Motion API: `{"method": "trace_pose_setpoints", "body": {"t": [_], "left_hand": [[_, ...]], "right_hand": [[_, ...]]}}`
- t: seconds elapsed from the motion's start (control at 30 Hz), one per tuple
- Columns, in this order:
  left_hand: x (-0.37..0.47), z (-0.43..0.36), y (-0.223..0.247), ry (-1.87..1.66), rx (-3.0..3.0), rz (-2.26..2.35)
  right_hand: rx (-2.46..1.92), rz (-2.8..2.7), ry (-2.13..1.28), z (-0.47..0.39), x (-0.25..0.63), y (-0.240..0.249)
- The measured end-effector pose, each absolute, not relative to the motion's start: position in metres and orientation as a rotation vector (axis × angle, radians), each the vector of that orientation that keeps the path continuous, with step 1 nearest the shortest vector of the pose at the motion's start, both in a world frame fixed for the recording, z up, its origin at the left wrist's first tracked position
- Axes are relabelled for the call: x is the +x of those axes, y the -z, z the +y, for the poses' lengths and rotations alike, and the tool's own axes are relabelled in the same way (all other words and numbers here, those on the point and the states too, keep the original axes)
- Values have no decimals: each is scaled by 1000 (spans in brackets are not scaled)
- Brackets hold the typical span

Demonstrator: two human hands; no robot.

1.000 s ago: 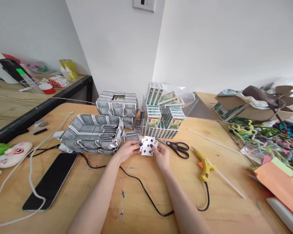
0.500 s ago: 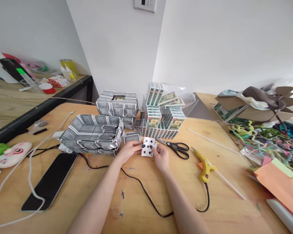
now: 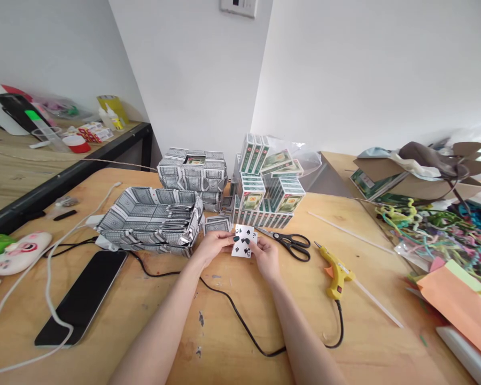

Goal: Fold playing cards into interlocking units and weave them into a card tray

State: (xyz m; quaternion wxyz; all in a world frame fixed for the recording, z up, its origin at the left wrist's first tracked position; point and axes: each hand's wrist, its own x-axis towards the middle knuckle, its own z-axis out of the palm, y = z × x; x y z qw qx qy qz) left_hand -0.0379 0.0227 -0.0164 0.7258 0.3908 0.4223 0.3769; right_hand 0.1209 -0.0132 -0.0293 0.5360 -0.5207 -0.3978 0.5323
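Observation:
Both my hands pinch playing cards with black spades, held face up over the middle of the table. My left hand grips the left edge, its dark-nailed thumb on the face. On the right edge, my right hand closes with its thumb on the card. Mixed corner marks suggest more than one card, but I cannot tell how many. Just beyond my left hand lies a pile of face-down cards. Black-handled scissors rest beside my right hand, and a yellow glue gun lies farther right.
A tray built of folded cards stands left, a similar card structure behind it. Stacked card boxes stand at the back. A phone lies left, and a black cable crosses the table. Pipe cleaners fill the right side.
My left thumb has shifted slightly up on the cards. Otherwise both hands keep the same hold in nearly the same place.

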Motion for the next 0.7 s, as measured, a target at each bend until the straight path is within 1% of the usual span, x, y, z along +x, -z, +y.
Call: {"method": "trace_pose_setpoints", "body": {"t": [0.27, 0.7], "left_hand": [[-36, 22, 15, -843, 861, 981], [-30, 21, 16, -893, 861, 1070]], "right_hand": [[-1161, -935, -1399, -12, 125, 27], [-1225, -941, -1359, -11, 127, 28]]}}
